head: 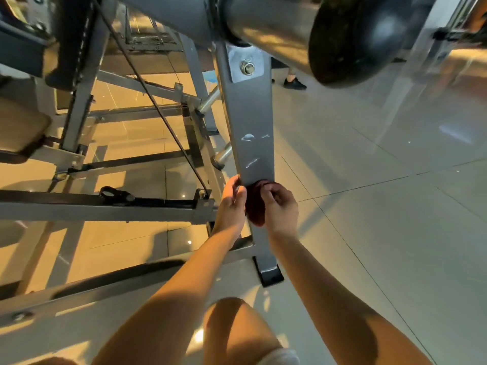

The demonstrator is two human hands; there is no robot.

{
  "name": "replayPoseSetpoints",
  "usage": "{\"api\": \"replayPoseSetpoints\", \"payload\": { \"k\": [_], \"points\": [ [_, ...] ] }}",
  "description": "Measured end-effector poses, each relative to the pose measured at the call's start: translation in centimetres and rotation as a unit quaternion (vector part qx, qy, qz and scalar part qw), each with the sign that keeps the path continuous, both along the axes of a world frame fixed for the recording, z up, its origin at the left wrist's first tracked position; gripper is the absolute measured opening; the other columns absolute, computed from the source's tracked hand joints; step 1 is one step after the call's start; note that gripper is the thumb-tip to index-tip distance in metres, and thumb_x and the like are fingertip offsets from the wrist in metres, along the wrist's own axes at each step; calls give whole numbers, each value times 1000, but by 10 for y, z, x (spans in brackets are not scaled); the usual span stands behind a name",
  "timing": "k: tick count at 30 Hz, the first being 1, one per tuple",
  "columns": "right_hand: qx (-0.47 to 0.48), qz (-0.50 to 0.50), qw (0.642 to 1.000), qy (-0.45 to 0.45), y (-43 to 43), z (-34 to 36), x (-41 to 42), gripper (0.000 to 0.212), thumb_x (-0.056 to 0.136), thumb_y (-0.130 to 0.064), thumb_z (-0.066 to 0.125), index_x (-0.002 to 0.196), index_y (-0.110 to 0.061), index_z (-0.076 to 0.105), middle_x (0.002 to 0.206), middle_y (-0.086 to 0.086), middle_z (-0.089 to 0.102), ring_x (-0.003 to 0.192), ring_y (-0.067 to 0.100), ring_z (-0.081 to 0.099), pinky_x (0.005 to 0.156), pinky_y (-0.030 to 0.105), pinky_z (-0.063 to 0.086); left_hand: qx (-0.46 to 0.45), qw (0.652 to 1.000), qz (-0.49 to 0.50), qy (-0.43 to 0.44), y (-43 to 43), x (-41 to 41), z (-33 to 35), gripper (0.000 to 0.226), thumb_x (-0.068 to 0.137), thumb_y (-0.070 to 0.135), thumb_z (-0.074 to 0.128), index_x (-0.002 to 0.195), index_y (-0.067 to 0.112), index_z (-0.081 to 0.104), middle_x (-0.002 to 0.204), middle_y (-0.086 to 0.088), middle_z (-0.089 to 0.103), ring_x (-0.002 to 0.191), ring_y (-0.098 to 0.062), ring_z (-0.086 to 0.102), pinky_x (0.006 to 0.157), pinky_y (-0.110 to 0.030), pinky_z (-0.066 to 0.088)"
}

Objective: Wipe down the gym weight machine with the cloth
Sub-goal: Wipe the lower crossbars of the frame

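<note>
Both hands, the left hand and right hand, had fingers closed on the dark red cloth, pressing it against the machine's grey upright post, seemingly for firm wiping pressure.

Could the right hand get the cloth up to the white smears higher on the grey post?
Probably yes. The right hand holds the dark red cloth against the grey post just below the white smears, and the post's face between them is bare.
</note>
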State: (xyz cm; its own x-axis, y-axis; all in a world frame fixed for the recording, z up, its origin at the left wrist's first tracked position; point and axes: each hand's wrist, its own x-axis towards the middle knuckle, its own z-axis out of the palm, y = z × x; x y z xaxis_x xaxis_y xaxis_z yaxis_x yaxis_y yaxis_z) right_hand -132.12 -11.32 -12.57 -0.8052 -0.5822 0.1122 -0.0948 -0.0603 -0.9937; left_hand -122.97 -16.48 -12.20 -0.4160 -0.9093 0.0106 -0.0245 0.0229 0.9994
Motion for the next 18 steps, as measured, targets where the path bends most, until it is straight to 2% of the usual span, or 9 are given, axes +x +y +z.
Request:
{"api": "replayPoseSetpoints", "payload": {
  "k": [2, 5, 7, 10, 11, 13, 15, 16, 18],
  "points": [
    [-7, 2, 997, 79, -4, 10, 2, 10, 92, -25, 67, 94, -33, 72, 106, -19, 67, 103, 7, 63, 93, 29, 53, 4, 1000, 5, 9, 2, -2, 4, 22, 109, 36, 40, 129, 40, 48, 115, 17, 64, 115, -7, 61, 97, -31, 50],
    [20, -6, 993, 117, -7, 5, 4, 8, 94, -20, 66, 97, -26, 71, 110, -9, 67, 104, 8, 62, 94, 23, 52, 6, 1000, 17, -1, 9, -4, 11, 33, 110, 35, 36, 142, 30, 46, 119, 10, 60, 112, -12, 57, 93, -30, 44],
    [33, -29, 997, 66, -2, -5, 5, 13, 93, -12, 66, 91, -24, 69, 106, -6, 68, 102, 14, 64, 87, 20, 53, 18, 999, 24, -11, 9, -5, 16, 33, 110, 32, 35, 142, 30, 44, 123, 9, 54, 115, -15, 52, 94, -32, 41],
    [71, -49, 993, -81, 9, -10, 6, 16, 95, 1, 60, 96, -12, 70, 93, -3, 67, 86, 17, 64, 59, 7, 48, 37, 999, 19, -13, 8, -4, 22, 20, 109, 31, 37, 127, 39, 44, 125, 11, 52, 120, -17, 51, 106, -42, 44],
    [89, -42, 990, -105, 12, -6, 7, 16, 96, 0, 59, 98, -11, 71, 91, -4, 66, 85, 17, 63, 56, 7, 47, 38, 999, 10, -20, 8, -3, 25, 18, 109, 31, 38, 124, 40, 44, 124, 11, 53, 118, -17, 51, 108, -45, 44],
    [110, -21, 992, -55, 12, 4, 8, 16, 95, -7, 63, 94, -20, 73, 96, -6, 69, 97, 22, 66, 71, 16, 52, 38, 999, -5, -27, 7, 0, 25, 18, 109, 32, 38, 125, 38, 44, 118, 11, 56, 114, -17, 52, 102, -39, 44],
    [71, -11, 997, 2, 8, 27, 10, 19, 93, -11, 67, 86, -28, 71, 100, -10, 71, 102, 17, 66, 83, 22, 53, 20, 999, -22, -39, 7, 5, 28, 25, 109, 35, 39, 132, 32, 47, 115, 9, 61, 114, -18, 58, 93, -31, 45],
    [34, -11, 999, 26, 6, 40, 12, 21, 93, -12, 68, 84, -31, 69, 99, -15, 69, 101, 12, 65, 87, 24, 54, 14, 999, -29, -41, 6, 7, 30, 30, 109, 36, 38, 137, 27, 48, 114, 7, 62, 113, -14, 62, 87, -25, 47],
    [-48, -2, 997, 58, 1, 61, 22, 20, 93, -12, 69, 89, -32, 70, 100, -21, 65, 96, -2, 62, 88, 21, 54, 2, 998, -54, -28, 8, 15, 39, 34, 111, 31, 36, 139, 18, 49, 109, 8, 62, 93, 7, 64, 69, -7, 45]
  ]
}}
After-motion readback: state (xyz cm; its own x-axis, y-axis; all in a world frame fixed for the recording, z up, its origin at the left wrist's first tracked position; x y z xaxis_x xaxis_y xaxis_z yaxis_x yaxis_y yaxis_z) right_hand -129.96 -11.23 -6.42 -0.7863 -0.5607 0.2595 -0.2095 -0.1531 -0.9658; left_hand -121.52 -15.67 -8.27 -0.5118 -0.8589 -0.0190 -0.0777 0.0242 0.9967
